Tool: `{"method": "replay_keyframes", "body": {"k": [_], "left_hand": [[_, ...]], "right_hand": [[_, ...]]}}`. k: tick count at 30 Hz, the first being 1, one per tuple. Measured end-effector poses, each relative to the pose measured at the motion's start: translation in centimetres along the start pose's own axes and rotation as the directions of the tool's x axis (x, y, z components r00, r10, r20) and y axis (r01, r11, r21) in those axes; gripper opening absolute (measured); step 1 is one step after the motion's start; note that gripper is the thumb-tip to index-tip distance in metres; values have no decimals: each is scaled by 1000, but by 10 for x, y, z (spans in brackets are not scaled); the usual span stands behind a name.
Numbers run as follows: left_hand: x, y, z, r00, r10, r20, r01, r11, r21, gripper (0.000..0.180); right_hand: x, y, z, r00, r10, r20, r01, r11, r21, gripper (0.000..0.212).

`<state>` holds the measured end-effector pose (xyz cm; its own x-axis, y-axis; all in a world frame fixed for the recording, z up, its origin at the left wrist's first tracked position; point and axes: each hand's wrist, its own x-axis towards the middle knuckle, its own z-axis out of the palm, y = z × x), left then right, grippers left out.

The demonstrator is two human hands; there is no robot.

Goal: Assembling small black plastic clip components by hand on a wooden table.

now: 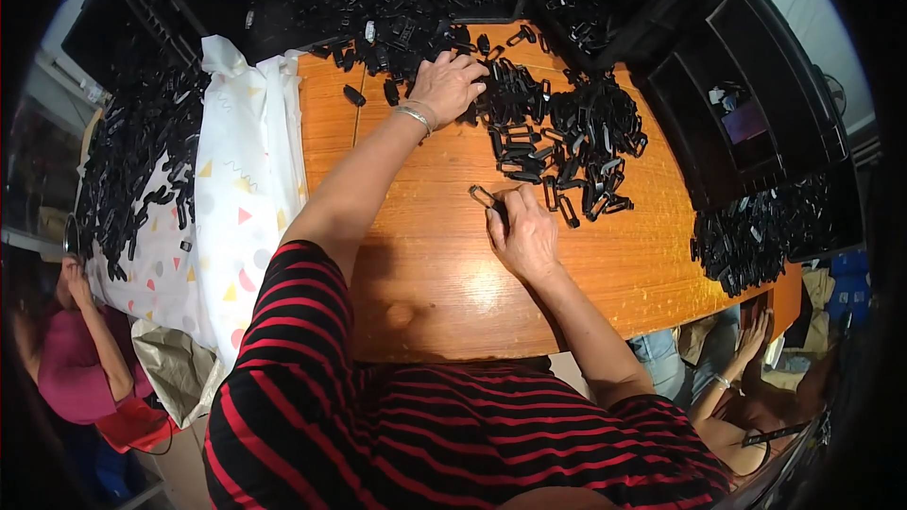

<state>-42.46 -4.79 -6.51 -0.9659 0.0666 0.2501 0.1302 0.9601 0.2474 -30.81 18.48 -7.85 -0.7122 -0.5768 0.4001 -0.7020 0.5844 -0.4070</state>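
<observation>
My left hand (pixel 449 87) reaches across to the far side of the wooden table (pixel 425 255). Its fingers are apart over a heap of small black plastic pieces (pixel 406 61), and its fingertips partly cover them. Lower down, my right hand (pixel 525 231) rests by the table's middle, pinching a black oblong plastic loop (pixel 483 196) that sticks out to the left of its fingers. Just beyond that hand spreads a pile of similar black oblong loops (pixel 567 132). One dark piece (pixel 353 94) lies apart, left of my left wrist.
Large black bins (pixel 756 76) stand at the back and right, with more black parts (pixel 756 241) beneath. A patterned white cloth (pixel 241 198) covers the left side, bearing another black heap (pixel 137 151). Other people sit left (pixel 80 359) and right (pixel 723 406).
</observation>
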Motion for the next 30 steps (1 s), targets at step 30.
{"method": "replay_keyframes", "body": {"k": [30], "left_hand": [[-209, 41, -23, 887, -147, -437, 43, 970, -238, 21]], "right_hand": [[1, 20, 8, 997, -28, -71, 41, 981, 188, 33]]}}
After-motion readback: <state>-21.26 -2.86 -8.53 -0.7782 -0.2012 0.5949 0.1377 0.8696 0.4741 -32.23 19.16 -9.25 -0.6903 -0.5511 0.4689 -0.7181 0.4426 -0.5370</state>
